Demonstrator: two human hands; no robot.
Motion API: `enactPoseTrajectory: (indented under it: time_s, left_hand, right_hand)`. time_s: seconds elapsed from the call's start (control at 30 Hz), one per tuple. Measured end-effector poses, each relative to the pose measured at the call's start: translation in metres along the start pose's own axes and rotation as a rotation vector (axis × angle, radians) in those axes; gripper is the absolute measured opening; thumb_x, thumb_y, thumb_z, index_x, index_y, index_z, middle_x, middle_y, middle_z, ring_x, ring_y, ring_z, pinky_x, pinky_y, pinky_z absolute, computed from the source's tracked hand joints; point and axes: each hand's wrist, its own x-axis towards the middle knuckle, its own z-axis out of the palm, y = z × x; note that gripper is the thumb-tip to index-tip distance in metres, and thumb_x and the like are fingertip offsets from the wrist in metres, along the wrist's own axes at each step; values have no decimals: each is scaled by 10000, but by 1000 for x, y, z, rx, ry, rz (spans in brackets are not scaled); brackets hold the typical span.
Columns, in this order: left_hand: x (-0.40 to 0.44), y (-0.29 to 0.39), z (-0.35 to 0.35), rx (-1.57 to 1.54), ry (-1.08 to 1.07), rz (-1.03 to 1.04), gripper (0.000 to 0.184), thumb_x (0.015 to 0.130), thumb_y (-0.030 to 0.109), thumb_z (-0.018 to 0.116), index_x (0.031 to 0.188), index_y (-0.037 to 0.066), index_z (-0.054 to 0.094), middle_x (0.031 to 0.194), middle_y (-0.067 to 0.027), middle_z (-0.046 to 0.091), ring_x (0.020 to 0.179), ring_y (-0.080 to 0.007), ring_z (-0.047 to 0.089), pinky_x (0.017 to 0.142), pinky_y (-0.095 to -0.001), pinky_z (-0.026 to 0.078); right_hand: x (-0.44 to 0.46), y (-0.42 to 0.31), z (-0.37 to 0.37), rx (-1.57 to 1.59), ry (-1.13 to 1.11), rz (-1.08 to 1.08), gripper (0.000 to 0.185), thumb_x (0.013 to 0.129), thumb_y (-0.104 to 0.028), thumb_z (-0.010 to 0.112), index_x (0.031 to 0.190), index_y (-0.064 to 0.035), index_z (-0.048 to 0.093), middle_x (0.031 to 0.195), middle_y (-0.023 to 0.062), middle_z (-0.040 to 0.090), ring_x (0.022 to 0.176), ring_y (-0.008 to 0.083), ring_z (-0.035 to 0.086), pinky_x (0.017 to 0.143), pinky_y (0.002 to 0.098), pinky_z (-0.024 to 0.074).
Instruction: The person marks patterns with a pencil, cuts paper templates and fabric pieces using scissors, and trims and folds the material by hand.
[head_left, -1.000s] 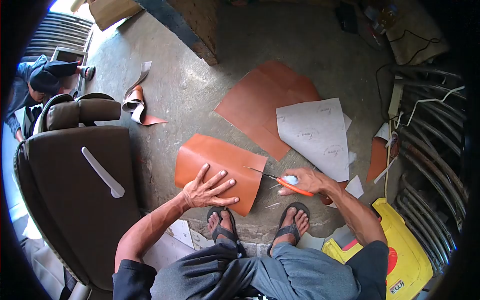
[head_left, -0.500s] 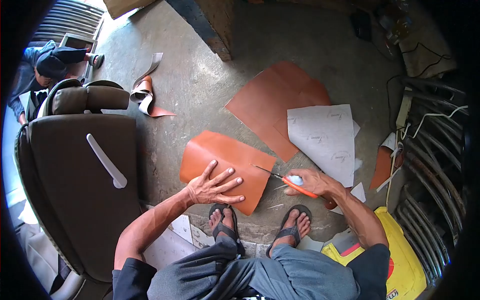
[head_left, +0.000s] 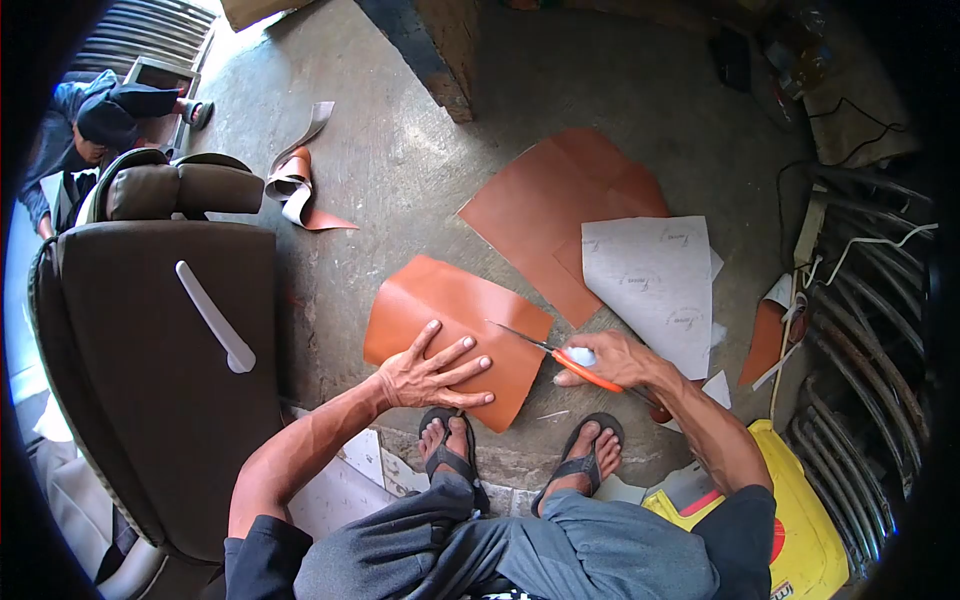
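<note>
An orange-brown sheet of leather-like material point(head_left: 440, 295) lies on the floor in front of my feet. My left hand point(head_left: 430, 375) rests flat on it with the fingers spread. My right hand point(head_left: 610, 360) grips a pair of scissors point(head_left: 590, 372) with orange handles. Their blades reach over the sheet's right part, tips near its middle; whether the lower blade is beneath the sheet I cannot tell. Something white and fluffy point(head_left: 578, 355) shows at my right hand, by the handles. Beyond it lie a larger brown sheet point(head_left: 545, 200) and a white-backed printed piece point(head_left: 650, 290).
A dark padded seat point(head_left: 170, 400) with a white lever stands at left. Curled offcut strips point(head_left: 295, 190) lie past it. A yellow case point(head_left: 800, 510) is by my right knee, metal tubes point(head_left: 860, 370) along the right. Another person point(head_left: 100, 120) sits at upper left.
My right hand and the scissors have moved a little left, so the blades reach further over the orange-brown sheet. My left hand stays on the sheet. The view has shifted slightly.
</note>
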Motion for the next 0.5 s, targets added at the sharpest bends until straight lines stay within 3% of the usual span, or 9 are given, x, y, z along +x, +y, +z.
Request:
enactPoseTrajectory:
  time_s: [0.13,0.2,0.33,0.4,0.5]
  left_hand:
    - [1,-1,-1,8,-4,2,637,866,453,531,1457,535,308,1601,18,318,1464,-275,352,1169,-705,189]
    - [1,-2,-2,17,13,12,630,873,412,554,1439,559,319,1589,12,331,1456,-285,364,1175,-694,206]
    - [1,-3,-2,38,17,25,622,876,415,551,1439,554,325,1592,10,329,1452,-283,371,1177,-695,196]
    - [0,-3,-2,3,24,15,617,876,419,554,1436,548,331,1595,10,326,1450,-280,374,1179,-694,191]
    - [1,-2,-2,-25,21,6,617,877,420,555,1436,547,328,1595,11,327,1447,-280,377,1177,-696,192]
  right_hand:
    - [9,5,-1,-24,-37,-25,585,772,-540,816,1093,-63,709,837,151,698,774,262,672,705,403,505]
    - [9,6,-2,-55,-65,5,672,762,-637,779,1019,-21,711,824,189,690,772,315,661,714,438,511]
    - [15,-8,1,-10,13,-36,669,756,-639,783,979,-12,712,784,183,682,736,293,659,684,434,505]
    - [23,-20,-1,-28,-30,77,565,779,-527,817,1025,-29,711,823,150,689,754,245,654,675,398,491]
    - [34,-13,0,-34,-52,-8,579,784,-540,811,1011,-17,710,801,146,690,726,236,648,659,399,488]
